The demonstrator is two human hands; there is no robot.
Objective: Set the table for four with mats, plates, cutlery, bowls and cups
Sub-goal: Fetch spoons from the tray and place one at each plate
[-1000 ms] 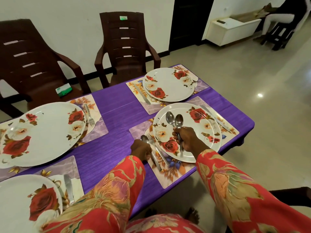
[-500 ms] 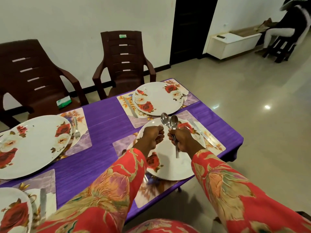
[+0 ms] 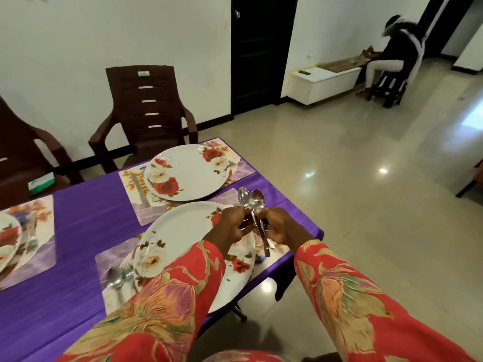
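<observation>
I log two spoons (image 3: 251, 201), gripped by my left hand (image 3: 233, 226) and right hand (image 3: 281, 227) together. Below them: near plate (image 3: 180, 246), bare.

The two spoons (image 3: 251, 200) are shiny polished metal. The plates (image 3: 188, 171) look smooth and glossy with printed roses. The tablecloth (image 3: 86, 220) is purple cloth with a satin sheen. At 11 o'clock the chair (image 3: 146, 108) is brown moulded plastic. The floor (image 3: 366, 192) is glossy tile.

Left hand (image 3: 231, 227) and right hand (image 3: 281, 226) meet, fingers curled, forearms stretched forward.
</observation>
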